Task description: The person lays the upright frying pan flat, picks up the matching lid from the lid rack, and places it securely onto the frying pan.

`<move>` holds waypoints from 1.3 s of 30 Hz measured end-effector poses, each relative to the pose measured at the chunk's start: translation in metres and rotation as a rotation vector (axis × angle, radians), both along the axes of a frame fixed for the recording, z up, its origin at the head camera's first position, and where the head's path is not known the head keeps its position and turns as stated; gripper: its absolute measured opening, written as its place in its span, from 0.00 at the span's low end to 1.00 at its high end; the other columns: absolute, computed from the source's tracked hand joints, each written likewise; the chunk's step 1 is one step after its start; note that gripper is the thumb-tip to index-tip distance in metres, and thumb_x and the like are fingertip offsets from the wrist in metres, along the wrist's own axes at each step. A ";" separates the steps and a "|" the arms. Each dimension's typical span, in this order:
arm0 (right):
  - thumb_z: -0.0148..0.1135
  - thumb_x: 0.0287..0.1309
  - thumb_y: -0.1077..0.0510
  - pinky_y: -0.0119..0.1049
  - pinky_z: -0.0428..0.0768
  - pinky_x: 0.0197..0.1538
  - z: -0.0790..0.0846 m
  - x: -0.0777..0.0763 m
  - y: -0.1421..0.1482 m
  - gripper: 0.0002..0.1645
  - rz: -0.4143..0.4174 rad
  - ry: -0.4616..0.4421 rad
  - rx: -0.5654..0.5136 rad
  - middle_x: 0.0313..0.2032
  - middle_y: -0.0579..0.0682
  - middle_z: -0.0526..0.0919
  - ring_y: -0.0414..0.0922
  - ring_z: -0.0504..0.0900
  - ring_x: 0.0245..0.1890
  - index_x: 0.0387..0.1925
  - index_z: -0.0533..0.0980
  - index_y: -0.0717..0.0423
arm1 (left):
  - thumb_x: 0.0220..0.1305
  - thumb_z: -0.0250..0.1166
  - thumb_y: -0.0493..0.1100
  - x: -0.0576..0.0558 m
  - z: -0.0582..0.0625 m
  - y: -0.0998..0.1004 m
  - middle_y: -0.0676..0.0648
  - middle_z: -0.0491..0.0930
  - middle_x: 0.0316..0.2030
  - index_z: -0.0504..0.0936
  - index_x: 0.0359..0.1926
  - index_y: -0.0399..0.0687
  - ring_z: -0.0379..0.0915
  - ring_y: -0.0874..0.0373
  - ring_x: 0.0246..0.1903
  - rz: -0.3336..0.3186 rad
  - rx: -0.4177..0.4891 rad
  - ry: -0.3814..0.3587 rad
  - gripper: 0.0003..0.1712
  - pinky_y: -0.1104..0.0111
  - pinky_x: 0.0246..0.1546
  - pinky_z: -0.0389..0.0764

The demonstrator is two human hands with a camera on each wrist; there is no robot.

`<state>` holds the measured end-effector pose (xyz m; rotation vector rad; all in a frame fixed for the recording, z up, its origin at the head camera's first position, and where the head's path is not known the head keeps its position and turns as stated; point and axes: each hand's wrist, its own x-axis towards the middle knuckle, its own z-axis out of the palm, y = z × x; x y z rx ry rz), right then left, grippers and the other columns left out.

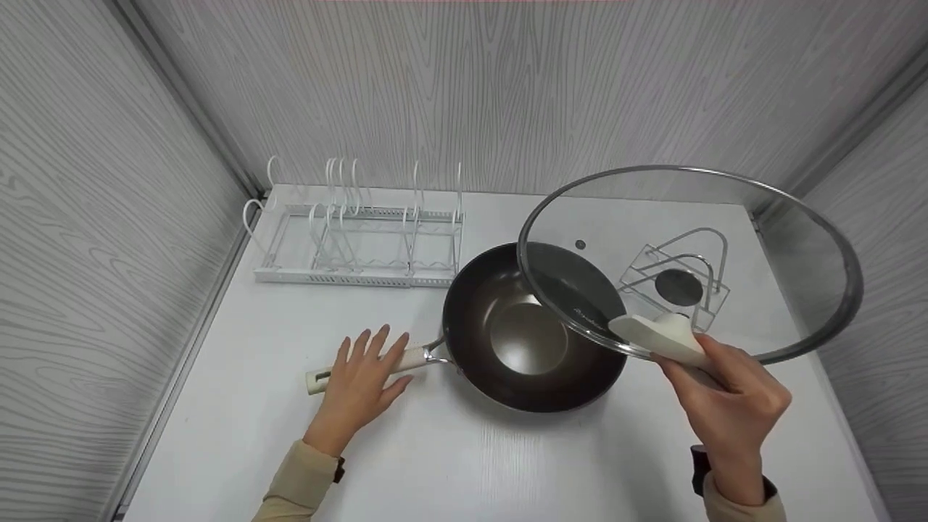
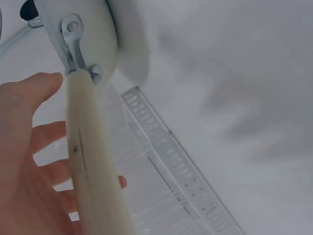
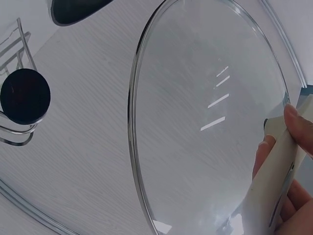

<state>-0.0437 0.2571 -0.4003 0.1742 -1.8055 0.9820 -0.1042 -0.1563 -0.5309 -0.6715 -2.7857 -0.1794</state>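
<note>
A wok (image 1: 467, 319) with a dark inside sits on the white table, its cream handle (image 1: 413, 358) pointing left. My left hand (image 1: 362, 380) lies over that handle with fingers spread and fairly straight. In the left wrist view, the fingers (image 2: 51, 134) reach across behind the wok handle (image 2: 93, 156). High above the wok's right side, my right hand (image 1: 732, 395) holds a large glass lid (image 1: 768, 275) by its cream knob (image 1: 663, 337). Thumb and fingers pinch the knob, and the lid is tilted, its left part overlapping the wok in the head view.
An expandable white rack (image 1: 355, 277) with upright wire loops stands at the back left. Through the glass shows a small wire stand (image 1: 714, 297) with a dark round disc (image 1: 678, 288), at the right. Grey wood-grain panels (image 1: 471, 94) enclose the table at the back and sides.
</note>
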 end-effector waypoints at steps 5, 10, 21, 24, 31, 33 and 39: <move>0.77 0.25 0.74 0.22 0.78 0.42 0.001 0.003 -0.004 0.18 0.022 -0.021 -0.001 0.23 0.69 0.82 0.26 0.82 0.34 0.28 0.84 0.74 | 0.58 0.72 0.57 -0.003 -0.010 -0.014 0.40 0.83 0.41 0.79 0.54 0.41 0.81 0.42 0.40 -0.022 0.029 0.108 0.31 0.49 0.40 0.81; 0.78 0.23 0.73 0.21 0.78 0.40 -0.003 0.003 -0.006 0.18 0.045 -0.023 0.004 0.22 0.68 0.82 0.27 0.82 0.32 0.26 0.84 0.73 | 0.56 0.74 0.57 -0.005 -0.018 -0.021 0.46 0.79 0.24 0.78 0.38 0.41 0.75 0.52 0.21 -0.057 0.042 0.192 0.24 0.63 0.18 0.75; 0.79 0.16 0.80 0.19 0.80 0.35 -0.025 -0.008 -0.001 0.24 0.160 -0.114 -0.005 0.24 0.66 0.84 0.29 0.84 0.31 0.28 0.84 0.72 | 0.54 0.75 0.56 -0.009 -0.020 -0.023 0.48 0.76 0.22 0.77 0.36 0.42 0.70 0.56 0.17 -0.071 0.066 0.203 0.24 0.65 0.15 0.73; 0.80 0.16 0.80 0.19 0.81 0.34 -0.029 -0.011 0.000 0.26 0.184 -0.152 0.000 0.25 0.65 0.85 0.30 0.85 0.31 0.30 0.85 0.72 | 0.53 0.76 0.55 -0.009 -0.020 -0.023 0.47 0.77 0.22 0.77 0.35 0.41 0.72 0.55 0.17 -0.084 0.068 0.222 0.24 0.65 0.15 0.74; 0.83 0.17 0.78 0.21 0.82 0.34 -0.031 -0.015 -0.004 0.28 0.240 -0.236 0.001 0.28 0.63 0.86 0.30 0.85 0.31 0.32 0.85 0.70 | 0.53 0.76 0.56 -0.008 -0.019 -0.023 0.48 0.77 0.22 0.78 0.35 0.41 0.71 0.55 0.17 -0.085 0.059 0.220 0.24 0.65 0.14 0.74; 0.83 0.17 0.78 0.21 0.82 0.34 -0.030 -0.015 -0.006 0.28 0.249 -0.273 -0.006 0.28 0.62 0.86 0.30 0.85 0.31 0.32 0.86 0.69 | 0.53 0.76 0.55 -0.007 -0.018 -0.023 0.48 0.77 0.22 0.78 0.35 0.42 0.71 0.56 0.17 -0.084 0.064 0.212 0.24 0.65 0.15 0.74; 0.85 0.18 0.75 0.20 0.81 0.35 -0.021 -0.016 -0.014 0.28 0.235 -0.462 -0.084 0.29 0.62 0.87 0.29 0.84 0.30 0.33 0.86 0.69 | 0.54 0.75 0.55 -0.008 -0.017 -0.023 0.49 0.76 0.22 0.78 0.36 0.42 0.68 0.57 0.17 -0.083 0.069 0.194 0.23 0.65 0.15 0.73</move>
